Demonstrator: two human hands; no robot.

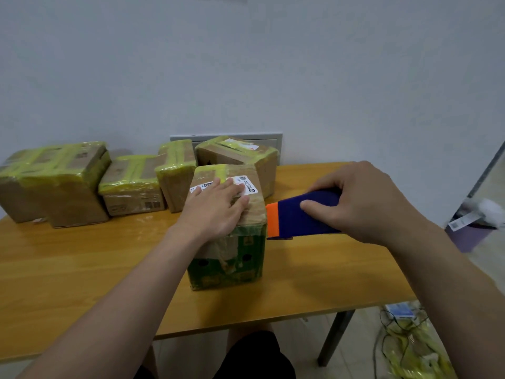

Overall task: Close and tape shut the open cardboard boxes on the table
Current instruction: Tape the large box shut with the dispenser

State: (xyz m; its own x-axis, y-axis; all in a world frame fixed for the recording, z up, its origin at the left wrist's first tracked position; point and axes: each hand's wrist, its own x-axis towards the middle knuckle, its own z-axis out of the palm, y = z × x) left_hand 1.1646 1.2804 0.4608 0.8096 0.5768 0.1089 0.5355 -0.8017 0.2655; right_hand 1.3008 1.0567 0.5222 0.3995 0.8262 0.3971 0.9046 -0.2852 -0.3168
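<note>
Fingers (232, 188) of left hand (213, 212) press flat on the box (226, 269); right hand (366, 203) grips tape dispenser (297, 217) beside its right edge.

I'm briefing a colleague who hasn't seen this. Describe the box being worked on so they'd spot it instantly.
On the wooden table, in front of the row of yellow-green taped boxes, one box stands nearest the person, under the left hand. Only it has a green printed front with round holes.

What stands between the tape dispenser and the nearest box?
Nothing visible. The dispenser in the right hand has its orange end at the box, by its upper right edge; the left hand lies flat on top.
</note>
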